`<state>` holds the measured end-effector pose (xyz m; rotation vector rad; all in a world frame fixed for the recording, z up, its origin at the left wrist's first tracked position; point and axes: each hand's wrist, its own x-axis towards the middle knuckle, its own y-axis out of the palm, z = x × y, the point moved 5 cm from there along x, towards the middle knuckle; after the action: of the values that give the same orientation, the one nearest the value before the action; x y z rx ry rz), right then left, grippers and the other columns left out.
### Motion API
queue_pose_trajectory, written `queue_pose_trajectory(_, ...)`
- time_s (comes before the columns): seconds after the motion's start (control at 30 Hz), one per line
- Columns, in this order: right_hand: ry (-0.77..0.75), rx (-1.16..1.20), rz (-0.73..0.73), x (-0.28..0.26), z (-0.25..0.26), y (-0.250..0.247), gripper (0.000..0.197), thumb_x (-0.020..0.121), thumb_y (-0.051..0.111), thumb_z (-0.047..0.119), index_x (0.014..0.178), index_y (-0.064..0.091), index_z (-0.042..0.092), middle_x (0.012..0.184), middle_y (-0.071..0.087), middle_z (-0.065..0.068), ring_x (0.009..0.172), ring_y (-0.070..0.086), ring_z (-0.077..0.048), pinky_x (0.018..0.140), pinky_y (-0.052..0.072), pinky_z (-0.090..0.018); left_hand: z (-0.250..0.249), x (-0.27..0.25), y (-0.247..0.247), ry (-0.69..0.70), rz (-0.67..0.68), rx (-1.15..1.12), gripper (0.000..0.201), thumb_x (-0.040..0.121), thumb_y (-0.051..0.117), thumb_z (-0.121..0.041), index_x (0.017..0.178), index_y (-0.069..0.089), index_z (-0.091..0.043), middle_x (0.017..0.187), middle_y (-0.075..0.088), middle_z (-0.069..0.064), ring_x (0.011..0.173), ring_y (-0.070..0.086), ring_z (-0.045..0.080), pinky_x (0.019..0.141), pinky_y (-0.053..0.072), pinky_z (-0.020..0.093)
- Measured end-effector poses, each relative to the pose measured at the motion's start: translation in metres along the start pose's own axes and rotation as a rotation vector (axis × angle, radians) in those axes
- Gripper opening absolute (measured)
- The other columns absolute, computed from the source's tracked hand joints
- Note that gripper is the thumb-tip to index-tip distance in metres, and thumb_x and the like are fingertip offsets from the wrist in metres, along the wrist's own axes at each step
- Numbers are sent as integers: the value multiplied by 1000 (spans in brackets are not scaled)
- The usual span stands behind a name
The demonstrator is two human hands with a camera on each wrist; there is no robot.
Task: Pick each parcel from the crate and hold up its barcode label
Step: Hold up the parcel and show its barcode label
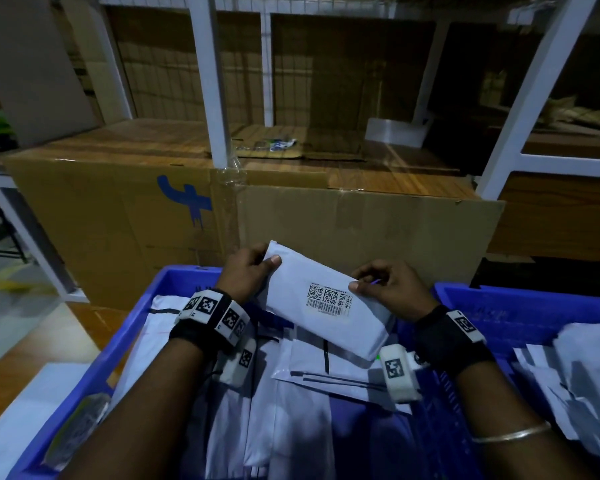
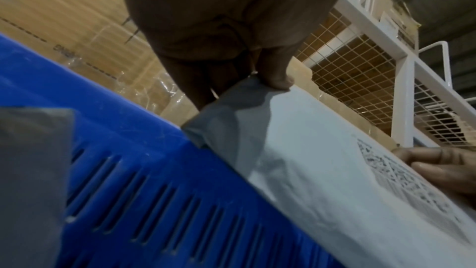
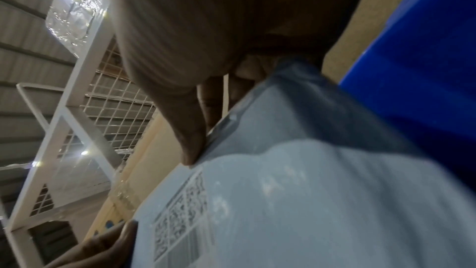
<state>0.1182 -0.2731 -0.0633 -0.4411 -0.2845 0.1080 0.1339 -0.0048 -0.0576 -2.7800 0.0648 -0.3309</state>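
Two hands lift a flat white plastic parcel (image 1: 323, 299) clear above a blue crate (image 1: 174, 277), its printed label (image 1: 329, 299) facing up. The left hand (image 1: 245, 271) pinches the far left corner, thumb on top; the right hand (image 1: 388, 287) pinches the right edge, thumb just beside the label. The parcel hangs tilted, lower end toward the person, over more white mailers (image 1: 291, 403) heaped in the slotted crate. A second blue crate (image 1: 499, 306) touches it on the right; cardboard boxes (image 1: 118, 209) stand close behind under a white rack (image 1: 210, 81).
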Motion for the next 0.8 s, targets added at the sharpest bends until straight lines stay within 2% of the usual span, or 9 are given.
queue_pose_trajectory(0.17,-57,-24,132,-4,17,20,23,75,83,31,92,76,18,84,75,-3,79,71,-20,75,55,-43,-4,-2,5,5,18,-61,28,86,62,-29,108,67,-13,102,72,7,98,68,23,91,52,45)
queue_pose_trajectory(0.3,-77,-94,167,-6,23,29,41,68,74,54,88,75,18,84,76,-5,82,71,-27,75,55,-51,-5,0,7,20,-1,-101,16,88,67,-25,99,68,-13,93,73,4,85,69,15,78,54,36)
queue_pose_trajectory(0.37,-81,-59,121,-4,22,27,43,69,73,55,88,73,16,84,75,-7,83,71,-30,76,54,-54,-3,2,3,13,-59,-105,29,82,71,-38,98,69,-14,92,73,6,85,70,21,75,56,38)
queue_pose_trajectory(0.43,-83,18,40,-2,23,21,43,70,72,53,89,71,14,87,74,-10,87,70,-33,79,53,-55,-2,2,-1,21,-117,-80,43,73,72,-50,102,67,-18,95,72,3,86,69,20,74,56,34)
queue_pose_trajectory(0.5,-82,77,-24,-2,24,15,36,74,75,45,89,68,13,90,74,-11,89,69,-34,81,54,-54,-4,1,-2,16,-157,-96,41,79,75,-41,109,61,-18,96,69,0,83,67,16,66,53,22)
queue_pose_trajectory(0.57,-66,145,-60,-1,24,12,20,83,76,27,91,67,10,93,74,-10,90,70,-30,84,55,-52,-4,0,4,-16,-153,-153,34,87,70,-29,113,55,-12,96,67,7,78,66,18,54,47,13)
queue_pose_trajectory(0.63,-36,230,-84,-2,25,12,12,86,73,13,92,65,7,94,74,-11,88,70,-24,83,56,-47,-4,-1,10,-40,-120,-172,22,89,66,-26,103,55,-13,94,66,13,76,65,21,51,47,14)
queue_pose_trajectory(0.7,-13,300,-91,-2,26,15,10,86,70,7,93,63,6,94,74,-8,86,70,-18,78,56,-37,-6,-3,18,-46,-36,-173,14,90,65,-24,93,58,-13,87,65,14,74,63,21,54,50,20)
queue_pose_trajectory(0.8,11,336,-49,-3,25,25,15,85,71,7,96,61,8,100,74,-9,92,71,-19,79,57,-34,-16,-11,30,-10,110,-200,10,92,62,-15,101,63,-12,80,66,9,70,61,13,61,50,24)
